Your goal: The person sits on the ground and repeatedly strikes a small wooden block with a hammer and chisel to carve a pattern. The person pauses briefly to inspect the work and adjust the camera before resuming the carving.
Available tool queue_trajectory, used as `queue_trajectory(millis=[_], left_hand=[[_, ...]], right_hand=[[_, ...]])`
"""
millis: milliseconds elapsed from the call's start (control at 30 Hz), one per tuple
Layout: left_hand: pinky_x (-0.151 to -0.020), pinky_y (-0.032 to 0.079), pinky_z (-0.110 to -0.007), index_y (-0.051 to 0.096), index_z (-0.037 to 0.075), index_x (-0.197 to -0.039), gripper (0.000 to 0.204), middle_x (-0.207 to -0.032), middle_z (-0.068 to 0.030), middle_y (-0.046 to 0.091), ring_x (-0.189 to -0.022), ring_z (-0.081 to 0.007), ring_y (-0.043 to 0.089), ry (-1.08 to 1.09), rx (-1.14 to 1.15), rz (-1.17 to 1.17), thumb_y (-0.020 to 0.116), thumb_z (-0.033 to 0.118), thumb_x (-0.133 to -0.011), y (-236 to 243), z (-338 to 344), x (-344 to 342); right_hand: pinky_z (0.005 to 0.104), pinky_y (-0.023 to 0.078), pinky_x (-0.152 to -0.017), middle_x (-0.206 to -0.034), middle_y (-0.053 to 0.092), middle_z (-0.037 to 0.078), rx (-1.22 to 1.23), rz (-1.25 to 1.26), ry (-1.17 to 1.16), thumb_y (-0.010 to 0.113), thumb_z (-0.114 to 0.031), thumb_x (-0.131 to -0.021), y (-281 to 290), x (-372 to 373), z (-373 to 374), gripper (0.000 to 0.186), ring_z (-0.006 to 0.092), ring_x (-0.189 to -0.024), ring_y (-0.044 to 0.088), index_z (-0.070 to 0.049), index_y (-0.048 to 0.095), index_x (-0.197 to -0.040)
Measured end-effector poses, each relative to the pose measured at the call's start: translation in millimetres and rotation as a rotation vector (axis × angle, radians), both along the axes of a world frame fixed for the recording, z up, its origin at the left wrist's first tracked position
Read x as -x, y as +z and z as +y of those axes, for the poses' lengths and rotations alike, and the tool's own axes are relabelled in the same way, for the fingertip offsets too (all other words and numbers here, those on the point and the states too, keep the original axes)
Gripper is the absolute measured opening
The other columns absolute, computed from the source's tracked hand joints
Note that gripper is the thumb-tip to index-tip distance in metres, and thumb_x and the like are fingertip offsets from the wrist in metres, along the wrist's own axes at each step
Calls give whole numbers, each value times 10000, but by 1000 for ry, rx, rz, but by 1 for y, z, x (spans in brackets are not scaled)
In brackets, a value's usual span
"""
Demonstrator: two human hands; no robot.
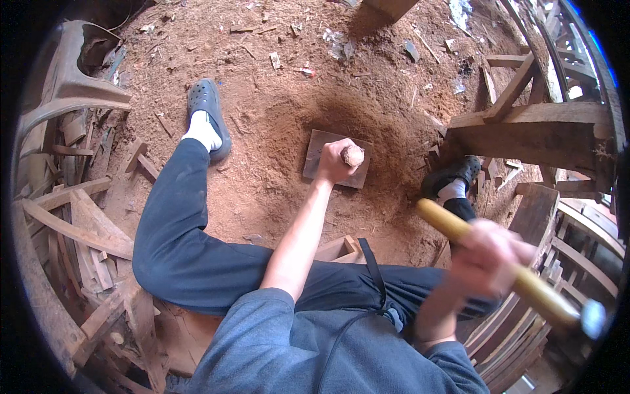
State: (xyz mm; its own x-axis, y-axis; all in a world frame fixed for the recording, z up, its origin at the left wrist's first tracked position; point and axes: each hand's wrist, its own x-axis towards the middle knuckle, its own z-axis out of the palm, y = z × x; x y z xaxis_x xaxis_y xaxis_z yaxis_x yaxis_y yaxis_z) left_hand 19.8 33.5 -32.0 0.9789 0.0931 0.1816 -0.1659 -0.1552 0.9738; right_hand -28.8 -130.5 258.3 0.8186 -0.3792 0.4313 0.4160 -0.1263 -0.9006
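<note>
My left hand [335, 163] is closed around an upright round wooden handle, its battered pale end [353, 155] facing up; whatever lies below the fist is hidden. Beneath that hand a square dark board [320, 146] lies in a hollow of the sawdust. On the right, my right hand [489, 257] grips a hammer by its yellow handle [441, 218]. The hammer's pale bluish head [593, 320] points to the lower right, held off to the side, apart from the left hand. Motion smears the right hand and the hammer.
Sawdust [262, 125] with scraps covers the ground between my spread legs. A heavy timber bench [531, 144] stands at the right, beside my right shoe [453, 177]. Stacked wood pieces [512, 341] lie lower right; curved wooden parts [79, 226] crowd the left.
</note>
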Motion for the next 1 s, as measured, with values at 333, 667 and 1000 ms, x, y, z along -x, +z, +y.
queue_trajectory(millis=[333, 667, 1000], left_hand=[[-602, 521, -333, 608, 58, -725, 136, -710, -115, 658, -660, -251, 668, -30, -48, -99, 712, 113, -657, 4, 7, -4], [-602, 530, -345, 626, 56, -759, 153, -745, -135, 665, -678, -274, 672, -38, -111, -12, 732, 128, -675, -4, -7, 2], [-650, 533, -356, 633, 54, -787, 219, -790, -131, 672, -749, -279, 684, -73, -154, 99, 783, 172, -681, 8, -19, 0]], right_hand=[[225, 390, -431, -600, 536, 15, 260, 675, -86, 579, -52, -749, -36, 21, -51, 51, 81, -458, 477, -25, 562, -788], [433, 511, -604, -675, 610, 238, 895, 1199, 227, 536, -17, -736, -127, 27, 33, 170, 364, -594, 620, -40, 608, -890], [218, 343, -416, -604, 465, -43, 28, 924, 66, 589, 62, -719, -70, 21, -28, 185, 42, -475, 439, -86, 477, -723]])
